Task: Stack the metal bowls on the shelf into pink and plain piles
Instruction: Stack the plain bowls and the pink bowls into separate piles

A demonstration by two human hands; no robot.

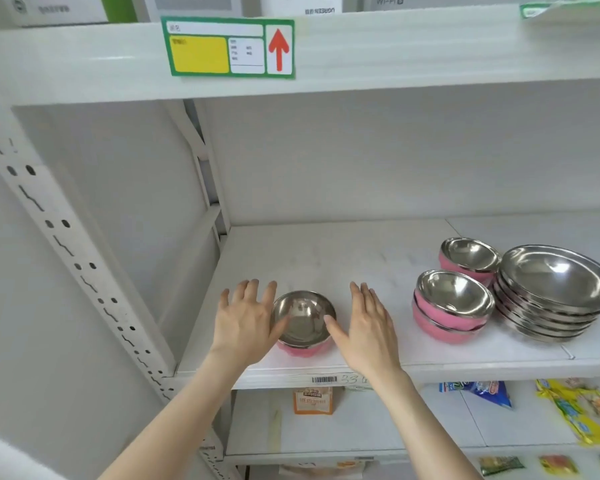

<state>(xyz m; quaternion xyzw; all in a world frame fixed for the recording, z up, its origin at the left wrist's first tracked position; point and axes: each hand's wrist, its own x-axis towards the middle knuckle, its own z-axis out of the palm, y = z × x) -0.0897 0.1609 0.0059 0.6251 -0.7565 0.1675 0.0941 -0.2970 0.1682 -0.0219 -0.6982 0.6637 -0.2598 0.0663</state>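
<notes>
1. Left hand (245, 320): was spread wide with fingers fanned, thumb at or very near the left rim of the single bowl; no closed grasp was seen, and contact could not be told for certain.
2. Right hand (364, 327): was likewise spread flat and holding nothing, its thumb tip at the bowl's right rim, palm turned inward.
3. Pink-sided steel bowl (303, 320): stood upright between the two hands, near the front edge of the white shelf (326, 258). Polished inside, pink outer wall visible below the rim.
4. Pile of pink bowls (452, 306): was well to the right of the right hand, nested upright; at least two could be counted.
5. Further pink bowl (470, 259): sat behind that pile, farther from the hands; whether one bowl or several could not be told.
6. Pile of plain steel bowls (555, 292): was farthest right, several wide shallow bowls nested, just beside the pink pile.
7. Handling, judged: the single bowl looked light, rigid and slick-surfaced; it would likely clatter rather than break. Best hold seemed the outer wall just under the rolled rim, one hand on each side, or a pinch across the rim.
8. Risk, judged: smooth metal might slip or nest crookedly on the pink pile.
</notes>
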